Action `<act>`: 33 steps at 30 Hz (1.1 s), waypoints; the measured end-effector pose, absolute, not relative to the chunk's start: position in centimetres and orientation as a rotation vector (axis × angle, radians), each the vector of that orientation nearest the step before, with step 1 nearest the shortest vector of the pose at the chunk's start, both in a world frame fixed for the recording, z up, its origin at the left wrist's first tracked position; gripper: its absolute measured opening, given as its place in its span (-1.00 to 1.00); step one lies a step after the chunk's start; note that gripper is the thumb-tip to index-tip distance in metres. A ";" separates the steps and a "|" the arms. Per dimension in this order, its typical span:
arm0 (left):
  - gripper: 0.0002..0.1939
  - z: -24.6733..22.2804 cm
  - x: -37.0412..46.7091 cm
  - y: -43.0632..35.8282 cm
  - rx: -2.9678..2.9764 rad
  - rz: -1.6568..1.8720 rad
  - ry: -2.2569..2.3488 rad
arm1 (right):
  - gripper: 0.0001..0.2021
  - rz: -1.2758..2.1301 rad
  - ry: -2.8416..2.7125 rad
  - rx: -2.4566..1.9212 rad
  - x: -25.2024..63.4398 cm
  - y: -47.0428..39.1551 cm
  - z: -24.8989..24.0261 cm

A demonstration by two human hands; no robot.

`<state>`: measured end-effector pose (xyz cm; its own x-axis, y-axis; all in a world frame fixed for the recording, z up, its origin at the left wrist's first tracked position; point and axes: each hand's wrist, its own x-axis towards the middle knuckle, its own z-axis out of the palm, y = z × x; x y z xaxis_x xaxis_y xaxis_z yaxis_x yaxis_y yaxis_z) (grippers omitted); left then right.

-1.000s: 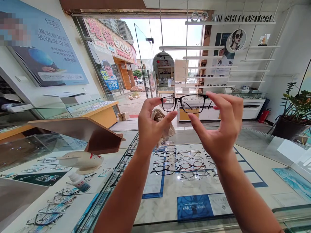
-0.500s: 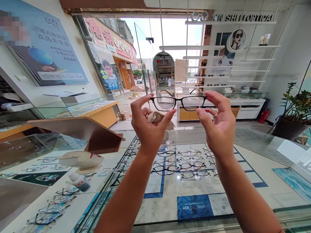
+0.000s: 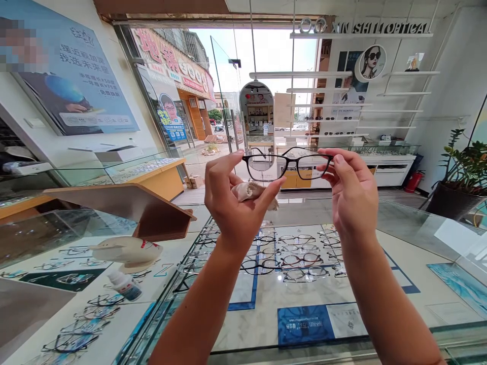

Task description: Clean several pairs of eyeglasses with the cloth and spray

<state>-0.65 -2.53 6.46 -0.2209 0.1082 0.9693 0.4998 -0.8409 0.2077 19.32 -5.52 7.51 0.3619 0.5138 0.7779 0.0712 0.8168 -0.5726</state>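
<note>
A pair of black-framed eyeglasses (image 3: 292, 161) is held up in front of me, above the glass counter. My left hand (image 3: 236, 197) grips the left end of the frame, its index finger at the upper corner and its thumb under the left lens. A crumpled beige cloth (image 3: 249, 190) is tucked in that same hand's lower fingers. My right hand (image 3: 353, 192) pinches the right end near the hinge between thumb and fingers. The temples point away from me. Below, rows of eyeglasses (image 3: 300, 259) lie in the display case.
A white bottle (image 3: 125, 285), a beige duck-like figure (image 3: 127, 252) and a brown wooden stand (image 3: 122, 203) are on the left. A blue-and-white card (image 3: 304, 324) lies near the front edge of the glass case. A potted plant (image 3: 462, 177) stands at right.
The eyeglasses have shifted slightly right and down. My right hand has moved right, and its thumb has come up from the lower rim to the hinge end.
</note>
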 end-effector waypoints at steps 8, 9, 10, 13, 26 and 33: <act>-0.28 6.4 -0.6 -2.5 -1.773 -2.145 -0.717 | -0.86 0.466 -1.162 -0.515 19.6 -5.6 7.8; -0.28 6.4 -0.6 -2.4 -1.783 -2.156 -0.708 | -0.85 0.483 -1.165 -0.513 19.7 -5.6 7.8; -0.28 6.4 -0.7 -2.4 -1.791 -2.169 -0.700 | -0.84 0.497 -1.168 -0.511 19.8 -5.5 7.8; -0.26 6.4 -0.7 -2.4 -1.798 -2.209 -0.689 | -0.82 0.526 -1.168 -0.498 20.0 -5.4 7.7; -0.37 7.9 1.0 -5.6 -1.867 -2.670 -0.597 | -0.85 0.574 -1.079 -0.574 18.7 -6.0 8.1; -0.24 7.2 1.0 -4.8 -1.818 -2.595 -0.465 | -0.82 0.637 -1.092 -0.613 18.7 -5.8 8.0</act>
<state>0.97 -4.76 7.24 -0.3539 0.2137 0.9105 0.1155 -0.9561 0.2693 18.74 -5.80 7.98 0.3245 0.7300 0.6015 -0.1640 0.6697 -0.7243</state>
